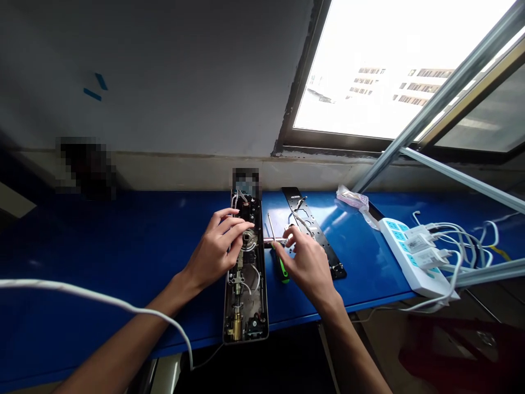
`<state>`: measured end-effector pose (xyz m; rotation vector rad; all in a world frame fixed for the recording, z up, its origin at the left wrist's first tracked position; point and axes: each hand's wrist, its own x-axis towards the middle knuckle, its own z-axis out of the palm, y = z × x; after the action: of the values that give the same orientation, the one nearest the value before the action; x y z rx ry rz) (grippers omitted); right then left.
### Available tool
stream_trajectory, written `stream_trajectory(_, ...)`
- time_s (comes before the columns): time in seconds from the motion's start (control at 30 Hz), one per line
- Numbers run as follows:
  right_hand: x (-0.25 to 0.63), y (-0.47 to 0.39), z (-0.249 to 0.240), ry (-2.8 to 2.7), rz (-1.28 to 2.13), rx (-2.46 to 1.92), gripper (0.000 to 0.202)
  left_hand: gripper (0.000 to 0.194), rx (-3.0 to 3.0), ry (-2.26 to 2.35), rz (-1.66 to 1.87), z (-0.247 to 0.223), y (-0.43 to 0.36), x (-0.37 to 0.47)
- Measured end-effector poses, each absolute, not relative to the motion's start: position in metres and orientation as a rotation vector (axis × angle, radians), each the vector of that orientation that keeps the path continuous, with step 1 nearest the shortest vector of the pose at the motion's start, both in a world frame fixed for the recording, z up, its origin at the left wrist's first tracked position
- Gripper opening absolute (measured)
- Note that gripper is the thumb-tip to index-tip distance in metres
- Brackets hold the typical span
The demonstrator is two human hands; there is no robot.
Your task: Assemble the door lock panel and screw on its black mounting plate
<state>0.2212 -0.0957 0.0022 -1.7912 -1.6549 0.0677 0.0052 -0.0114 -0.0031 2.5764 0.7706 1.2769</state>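
One long, narrow metal housing (264, 295) lies open on the blue tabletop (164, 235), one end toward the wall and the other at the front edge. Within it are a round metal part (248, 241) near mid-length, loose white wires (257, 278) and a brass-coloured cylinder (237, 324) at the near end. The left hand (223, 241) reaches over the housing from its left side, fingers slightly bent and apart; whether the fingertips touch the parts below cannot be told. Just right of the housing is the right hand (305, 254), its thumb and forefinger apart around the end of a shiny bar (273, 240) and the other fingers curled; whether it grips the bar cannot be told. Between the housing and that hand lies a screwdriver with a green handle (284, 272), its thin shaft pointing toward the wall. Farther right of the housing, a long black plate (307, 212) with holes lies at a slant, a cable across it, partly covered by the right hand. Well to the housing's right are a clear plastic bag (353, 198) and a white power strip (400, 249) with white adapters (426, 257) plugged in. Left of the housing, a thick white cable (102, 298) runs across the left forearm.
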Motion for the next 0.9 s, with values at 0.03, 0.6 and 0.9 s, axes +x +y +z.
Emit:
stream_trajectory(0.03, 0.224, -0.099, -0.003, -1.68, 0.078, -1.821, 0.023, 0.039, 2.591, 0.748, 1.276, -0.001, -0.012, 0.008)
stream_trajectory(0.6, 0.288, -0.121, 0.032, -1.124, -0.057, -1.403, 0.039, 0.023, 3.084, 0.464, 0.394, 0.023, -0.012, 0.083)
stream_trajectory(0.9, 0.287, -0.125, 0.025, -1.189, -0.044, -1.386, 0.035, 0.024, 3.181, 0.438, 0.09, 0.018, -0.009, 0.113)
